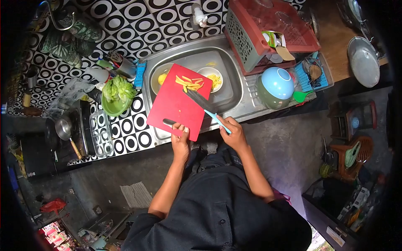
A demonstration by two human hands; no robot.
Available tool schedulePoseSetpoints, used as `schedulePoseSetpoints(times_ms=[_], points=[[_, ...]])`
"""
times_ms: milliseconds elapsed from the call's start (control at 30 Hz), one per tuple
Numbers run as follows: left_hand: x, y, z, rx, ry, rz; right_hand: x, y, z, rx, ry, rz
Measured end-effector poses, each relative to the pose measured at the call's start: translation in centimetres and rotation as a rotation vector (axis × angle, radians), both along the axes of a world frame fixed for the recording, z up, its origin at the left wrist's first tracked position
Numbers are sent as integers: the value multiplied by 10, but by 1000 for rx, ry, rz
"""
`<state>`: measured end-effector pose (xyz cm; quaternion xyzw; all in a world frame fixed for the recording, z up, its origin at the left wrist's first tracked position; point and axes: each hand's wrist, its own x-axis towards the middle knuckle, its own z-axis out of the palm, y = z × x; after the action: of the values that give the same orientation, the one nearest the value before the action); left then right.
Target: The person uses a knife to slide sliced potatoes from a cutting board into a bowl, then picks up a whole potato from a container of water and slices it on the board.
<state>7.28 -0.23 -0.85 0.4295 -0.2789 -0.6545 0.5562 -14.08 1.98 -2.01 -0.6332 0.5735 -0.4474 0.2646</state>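
Note:
My left hand (180, 140) grips the near edge of a red cutting board (171, 100), by its handle slot. The board reaches over the sink (238, 90). Yellow-orange strips (190, 82) of a cut vegetable or fruit lie near the board's far end. In my right hand (233, 133) is a knife (200, 101) with a light blue handle, its blade against the board just below the strips. A white bowl (206, 72) with pale yellow pieces sits in the sink beyond the board. Left of it, a round yellow item (162, 78) rests in another bowl, partly hidden by the board.
To the left stand a green bowl (114, 109) of lettuce (117, 89), a clear glass dish (101, 134) and a strainer (64, 129). On the right are a red dish rack (247, 37), a blue bowl (277, 83) and a blue basket (320, 75). A faucet (199, 19) projects from the tiled wall.

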Motion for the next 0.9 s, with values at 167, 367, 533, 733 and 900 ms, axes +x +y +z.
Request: schedulePoseSetpoints(times_ms=[167,367,533,733,900], points=[[-1,4,-2,-11,14,9,-12,-2,-5,-12,29,-11],[-6,9,-2,-16,-11,38,-29,-5,-10,-12,43,-11],[-10,13,2,-2,-68,54,-45,-10,-11,-15,51,-4],[-15,20,8,4,-51,83,-60,-20,-6,12,56,3],[-19,25,10,8,-87,116,-71,-29,-5,43,57,-4]])
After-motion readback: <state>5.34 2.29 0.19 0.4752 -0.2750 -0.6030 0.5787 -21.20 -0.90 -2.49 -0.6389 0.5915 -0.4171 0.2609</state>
